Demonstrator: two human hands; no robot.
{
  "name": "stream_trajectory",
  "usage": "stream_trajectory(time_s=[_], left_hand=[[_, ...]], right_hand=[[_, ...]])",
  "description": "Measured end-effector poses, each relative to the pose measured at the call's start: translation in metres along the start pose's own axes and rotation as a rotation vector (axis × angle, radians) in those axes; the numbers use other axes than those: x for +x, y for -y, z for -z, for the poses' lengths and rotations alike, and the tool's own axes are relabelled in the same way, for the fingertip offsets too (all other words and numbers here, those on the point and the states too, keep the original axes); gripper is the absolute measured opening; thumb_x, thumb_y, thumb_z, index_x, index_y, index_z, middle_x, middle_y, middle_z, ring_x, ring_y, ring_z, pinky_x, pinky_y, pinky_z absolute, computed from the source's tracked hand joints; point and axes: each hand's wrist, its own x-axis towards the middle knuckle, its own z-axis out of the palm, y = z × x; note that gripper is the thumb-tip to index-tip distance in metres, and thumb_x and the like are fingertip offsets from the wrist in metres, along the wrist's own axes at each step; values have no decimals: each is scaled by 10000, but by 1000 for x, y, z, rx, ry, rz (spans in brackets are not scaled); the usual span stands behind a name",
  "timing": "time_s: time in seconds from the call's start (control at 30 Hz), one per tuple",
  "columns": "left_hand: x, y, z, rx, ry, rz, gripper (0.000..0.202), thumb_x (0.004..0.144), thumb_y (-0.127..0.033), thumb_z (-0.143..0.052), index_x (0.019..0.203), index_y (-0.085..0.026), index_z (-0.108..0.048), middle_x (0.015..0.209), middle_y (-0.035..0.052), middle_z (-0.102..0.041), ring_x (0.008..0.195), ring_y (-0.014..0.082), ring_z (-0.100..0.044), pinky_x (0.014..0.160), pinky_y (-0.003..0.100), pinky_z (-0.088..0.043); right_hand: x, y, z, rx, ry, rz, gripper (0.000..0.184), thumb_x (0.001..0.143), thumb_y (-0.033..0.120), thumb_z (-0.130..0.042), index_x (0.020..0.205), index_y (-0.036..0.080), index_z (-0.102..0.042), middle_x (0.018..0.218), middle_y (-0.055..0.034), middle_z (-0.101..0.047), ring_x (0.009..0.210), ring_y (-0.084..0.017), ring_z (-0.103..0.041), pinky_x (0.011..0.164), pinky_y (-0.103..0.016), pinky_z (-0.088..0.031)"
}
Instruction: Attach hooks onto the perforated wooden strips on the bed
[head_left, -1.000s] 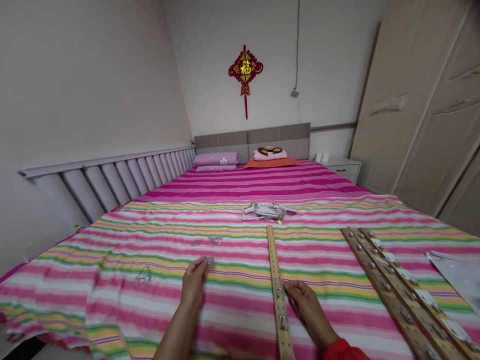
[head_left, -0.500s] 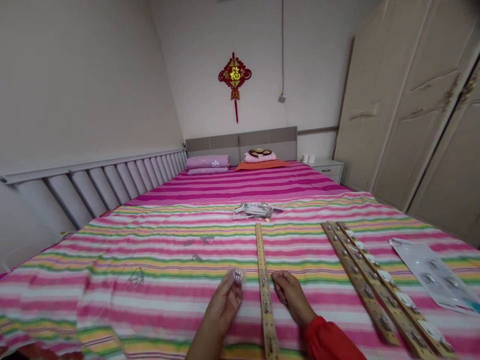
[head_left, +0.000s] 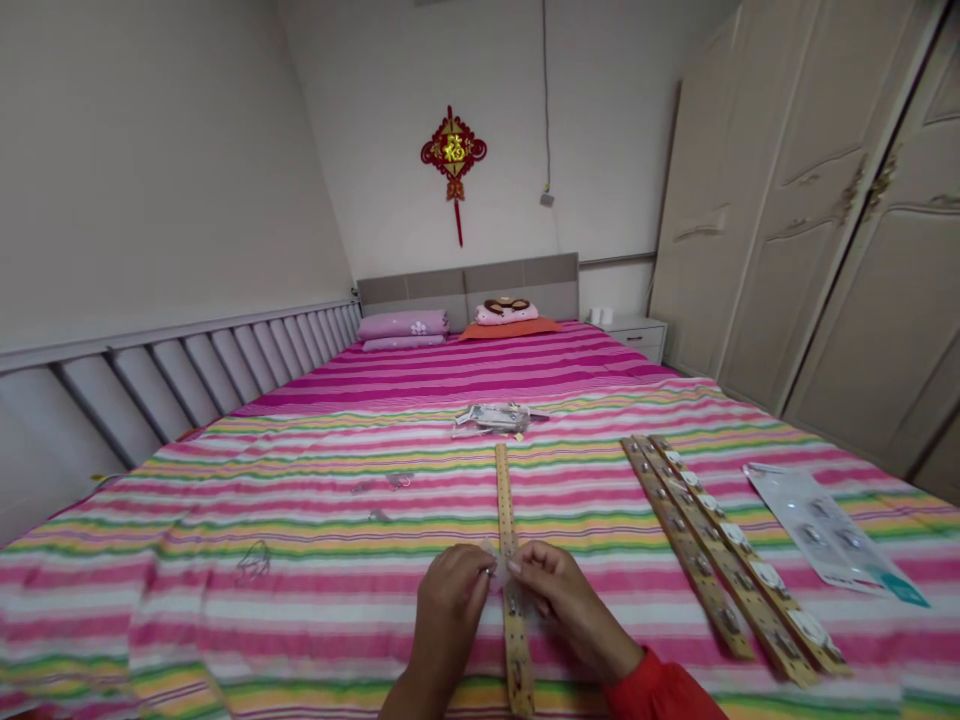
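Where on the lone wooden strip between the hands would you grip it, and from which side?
Probably across its narrow width, fingers on both long edges, coming from above. The strip lies flat on the bedspread, its underside out of reach, so the thin edges give the hold. The left hand and right hand crowd its near part; the middle is bare.

Open bedspread left, wooden strips right
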Motion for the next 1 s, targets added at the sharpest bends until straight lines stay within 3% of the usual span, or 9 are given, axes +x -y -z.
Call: stream_trajectory(time_s=[0.1, 0.2, 0.33, 0.47, 0.73, 0.87, 1.0], left_hand=[[3, -3, -3, -29, 26, -1, 164, 821, -116, -521, 862, -214, -646, 819, 27, -683, 795, 159, -624, 708, 267, -489], [5, -4, -5, -102, 48, 99, 164, 800, -109, -529, 838, -212, -652, 816, 24, -677, 790, 154, -623, 703, 256, -493], [6, -7, -9, -190, 8, 313, 131, 780, -156, -550, 800, -210, -668, 801, 23, -677, 754, 154, -622, 674, 250, -493], [6, -14, -16, -348, -112, 573, 97, 728, -259, -616, 759, -190, -677, 774, 39, -693, 722, 171, -638, 662, 263, -508], [-4, -11, -37, -818, -230, 1017, 263, 527, -310, -788, 687, -139, -667, 668, 39, -698, 658, 157, -643, 634, 249, -516], [-6, -7, -48, -909, -309, 1085, 336, 486, -347, -823, 680, -132, -653, 637, 25, -683, 617, 133, -625, 617, 236, -503], [-3, -10, -53, -877, -297, 1054, 359, 509, -393, -811, 700, -135, -651, 656, 34, -693, 631, 146, -636, 623, 244, -497]], right_hand=[[0, 0, 5, -56, -21, -10, 371, 545, 466, -791, 563, 171, -568, 365, 107, -373, 316, -30, -241, 360, -215, -125], [0, -4, 9, -84, -51, -4, 359, 545, 457, -792, 556, 175, -571, 361, 107, -373, 315, -31, -239, 358, -214, -128], [-1, -11, 11, -78, -95, 13, 338, 537, 422, -808, 590, 181, -577, 403, 97, -426, 333, -34, -263, 361, -210, -144], [-1, -17, 8, -84, -115, 15, 321, 542, 420, -805, 590, 173, -607, 423, 83, -449, 363, -45, -295, 376, -209, -185], [7, -26, 11, -24, -263, 104, 373, 473, 445, -842, 615, 163, -644, 541, 16, -605, 509, -112, -494, 489, -226, -356], [7, -32, 9, -70, -262, 118, 384, 458, 469, -845, 583, 163, -649, 554, -12, -640, 547, -149, -546, 547, -263, -413], [7, -34, 5, -40, -274, 116, 359, 521, 480, -814, 619, 158, -688, 590, -38, -671, 607, -187, -583, 605, -294, -441]])
